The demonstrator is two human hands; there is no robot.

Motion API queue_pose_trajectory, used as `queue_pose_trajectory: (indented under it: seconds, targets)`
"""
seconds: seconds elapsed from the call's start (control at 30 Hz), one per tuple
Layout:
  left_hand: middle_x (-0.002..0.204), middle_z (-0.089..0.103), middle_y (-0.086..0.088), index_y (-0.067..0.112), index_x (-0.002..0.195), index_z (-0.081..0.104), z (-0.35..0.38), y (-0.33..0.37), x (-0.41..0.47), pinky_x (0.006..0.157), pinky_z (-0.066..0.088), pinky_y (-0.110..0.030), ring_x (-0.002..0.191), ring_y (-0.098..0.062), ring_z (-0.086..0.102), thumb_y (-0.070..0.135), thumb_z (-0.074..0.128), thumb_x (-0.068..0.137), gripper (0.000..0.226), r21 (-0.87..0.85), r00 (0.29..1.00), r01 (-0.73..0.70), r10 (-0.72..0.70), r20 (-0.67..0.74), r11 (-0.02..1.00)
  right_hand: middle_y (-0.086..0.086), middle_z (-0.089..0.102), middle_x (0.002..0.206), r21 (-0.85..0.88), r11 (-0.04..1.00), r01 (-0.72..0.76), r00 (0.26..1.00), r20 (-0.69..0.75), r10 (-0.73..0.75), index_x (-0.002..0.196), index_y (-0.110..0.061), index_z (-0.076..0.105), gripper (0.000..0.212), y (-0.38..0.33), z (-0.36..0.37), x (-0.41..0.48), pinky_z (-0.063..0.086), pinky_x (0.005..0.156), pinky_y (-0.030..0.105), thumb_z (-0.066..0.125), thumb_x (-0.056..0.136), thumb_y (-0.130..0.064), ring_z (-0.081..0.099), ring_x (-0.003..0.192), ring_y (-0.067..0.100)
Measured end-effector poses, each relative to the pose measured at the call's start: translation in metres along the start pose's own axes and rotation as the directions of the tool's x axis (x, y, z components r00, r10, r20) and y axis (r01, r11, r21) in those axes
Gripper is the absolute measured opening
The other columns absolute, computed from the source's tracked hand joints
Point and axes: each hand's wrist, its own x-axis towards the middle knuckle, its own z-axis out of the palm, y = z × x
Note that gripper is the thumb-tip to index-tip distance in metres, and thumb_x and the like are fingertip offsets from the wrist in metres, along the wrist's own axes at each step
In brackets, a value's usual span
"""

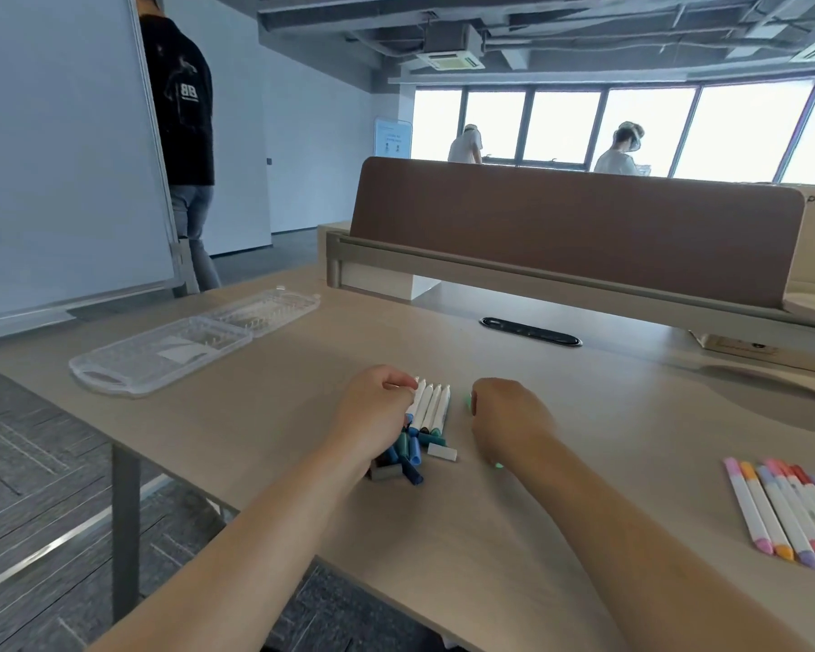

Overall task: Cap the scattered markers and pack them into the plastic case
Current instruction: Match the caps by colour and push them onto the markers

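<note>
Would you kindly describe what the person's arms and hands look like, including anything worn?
Both forearms are bare, with no sleeves in view. The left hand and right hand are ungloved; no watch, bracelet or ring is visible.

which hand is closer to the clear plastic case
Left. The left hand, gripping the white markers, is to the right of the plastic case. The right hand, curled round a green marker, is farther right, beyond them.
</note>
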Motion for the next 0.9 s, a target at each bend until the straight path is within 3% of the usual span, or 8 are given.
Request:
queue_pose_trajectory:
  seconds: [0.17, 0.23, 0.33, 0.5, 0.63, 0.7, 0.8, 0.9]
  targets:
    - [0.080, 0.064, 0.003, 0.026, 0.084, 0.065, -0.006, -0.006, 0.005, 0.057, 0.043, -0.025, 0.062, -0.012, 0.055, 0.009, 0.054, 0.089, 0.021, 0.019, 1.000, -0.009, 0.009, 0.007, 1.000, 0.003, 0.055, 0.074, 0.202, 0.979, -0.014, 1.000, 0.022, 0.010, 0.074, -0.013, 0.053, 0.015, -0.022, 0.006, 0.020, 0.035, 0.048, 0.024, 0.054, 0.088, -0.007, 0.051, 0.062, 0.015]
    - [0.083, 0.066, 0.006, 0.027, 0.085, 0.066, -0.009, -0.007, 0.006, 0.063, 0.044, -0.025, 0.068, -0.009, 0.058, 0.013, 0.058, 0.089, 0.017, 0.087, 0.999, -0.046, 0.044, 0.025, 0.995, 0.003, 0.054, 0.072, 0.207, 0.978, -0.031, 0.998, 0.052, 0.021, 0.071, -0.013, 0.050, 0.018, -0.029, 0.006, 0.026, 0.033, 0.046, 0.024, 0.056, 0.086, -0.006, 0.050, 0.061, 0.016]
    - [0.085, 0.067, 0.006, 0.026, 0.086, 0.067, -0.016, -0.006, 0.004, 0.061, 0.043, -0.021, 0.072, -0.007, 0.060, 0.016, 0.062, 0.089, 0.011, 0.230, 0.993, -0.106, 0.092, 0.074, 0.967, 0.005, 0.056, 0.073, 0.142, 0.988, -0.060, 0.985, 0.169, 0.035, 0.069, -0.012, 0.050, 0.020, -0.039, 0.005, 0.031, 0.044, 0.052, 0.027, 0.062, 0.083, -0.005, 0.055, 0.066, 0.020]
    - [0.091, 0.068, -0.001, 0.019, 0.090, 0.068, -0.020, -0.004, -0.002, 0.050, 0.044, -0.026, 0.062, -0.013, 0.060, 0.023, 0.059, 0.091, 0.010, 0.555, 0.981, -0.153, 0.059, 0.184, 0.817, 0.003, 0.048, 0.067, -0.073, 0.996, -0.044, 0.964, 0.257, 0.062, 0.064, -0.012, 0.049, 0.024, -0.052, 0.002, 0.035, 0.042, 0.065, 0.029, 0.063, 0.082, -0.006, 0.043, 0.057, 0.015]
    - [0.099, 0.069, -0.008, 0.010, 0.099, 0.072, -0.020, -0.004, -0.006, 0.074, 0.052, -0.034, 0.087, -0.023, 0.065, 0.025, 0.061, 0.089, 0.022, 0.719, 0.977, -0.183, 0.040, 0.211, 0.670, 0.004, 0.045, 0.065, -0.054, 0.998, -0.043, 0.962, 0.268, 0.056, 0.062, -0.012, 0.047, 0.026, -0.052, 0.001, 0.033, 0.034, 0.051, 0.025, 0.060, 0.084, -0.006, 0.040, 0.055, 0.015]
    - [0.095, 0.068, -0.011, 0.008, 0.095, 0.073, -0.019, -0.003, -0.007, 0.067, 0.049, -0.033, 0.077, -0.021, 0.060, 0.027, 0.062, 0.088, 0.023, 0.754, 0.975, -0.187, 0.026, 0.221, 0.630, 0.004, 0.048, 0.065, 0.021, 0.997, -0.079, 0.962, 0.264, 0.071, 0.063, -0.011, 0.049, 0.023, -0.048, -0.001, 0.031, 0.033, 0.048, 0.025, 0.058, 0.084, -0.005, 0.043, 0.054, 0.016]
    - [0.066, 0.053, -0.007, 0.010, 0.077, 0.067, -0.015, 0.000, -0.011, 0.046, 0.030, -0.025, 0.059, -0.016, 0.050, 0.025, 0.060, 0.088, 0.020, 0.795, 0.981, -0.169, 0.019, 0.195, 0.582, 0.005, 0.046, 0.061, 0.123, 0.988, -0.098, 0.966, 0.252, 0.065, 0.063, -0.011, 0.047, 0.024, -0.041, -0.005, 0.025, 0.031, 0.049, 0.025, 0.056, 0.085, -0.006, 0.042, 0.053, 0.017]
    - [0.078, 0.059, -0.003, 0.009, 0.085, 0.070, -0.008, 0.005, -0.013, 0.044, 0.026, -0.024, 0.066, -0.016, 0.057, 0.023, 0.065, 0.085, 0.016, 0.820, 0.984, -0.146, -0.005, 0.179, 0.553, 0.005, 0.045, 0.060, 0.188, 0.979, -0.085, 0.974, 0.221, 0.043, 0.062, -0.011, 0.045, 0.028, -0.034, -0.012, 0.015, 0.029, 0.048, 0.026, 0.058, 0.086, -0.009, 0.039, 0.051, 0.017]
